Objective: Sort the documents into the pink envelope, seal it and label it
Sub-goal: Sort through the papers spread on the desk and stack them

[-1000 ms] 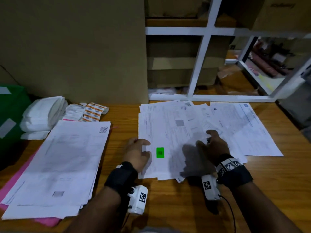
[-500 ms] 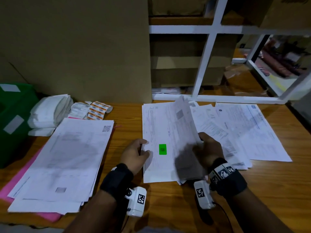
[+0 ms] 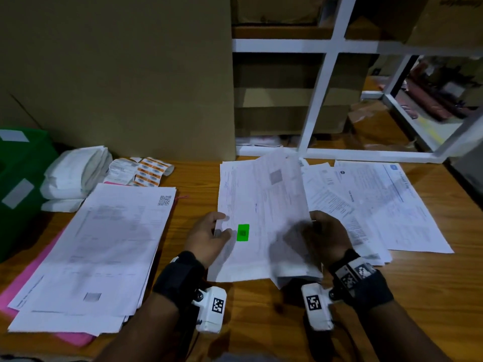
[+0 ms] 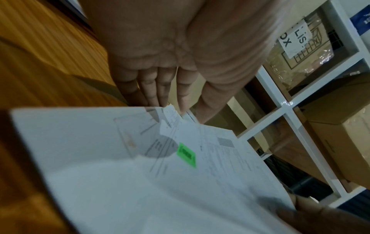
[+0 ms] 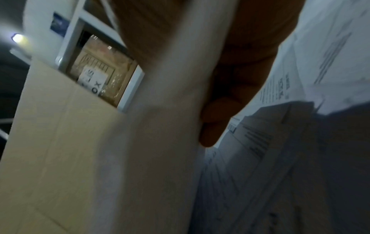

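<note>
A pink envelope (image 3: 70, 338) lies at the table's left, mostly covered by a sorted pile of documents (image 3: 104, 252). In the middle, a stack of sheets with a green sticker (image 3: 243, 232) (image 4: 187, 154) is raised off the table. My left hand (image 3: 209, 236) (image 4: 160, 88) pinches that stack's left edge. My right hand (image 3: 326, 236) grips the right edge of the top sheets (image 3: 282, 205), which stand tilted up; its fingers (image 5: 212, 126) curl round the paper. More loose documents (image 3: 392, 205) fan out on the right.
A green bin (image 3: 18, 178) stands at the far left, with folded white packets (image 3: 75, 173) and orange label strips (image 3: 150, 171) beside it. A large cardboard box (image 3: 117, 74) and a white shelf frame (image 3: 321, 100) close off the back of the wooden table (image 3: 431, 296).
The middle stack lay flat under both hands; now my right hand has lifted the top sheets up on edge, and my left hand has taken the stack's left edge.
</note>
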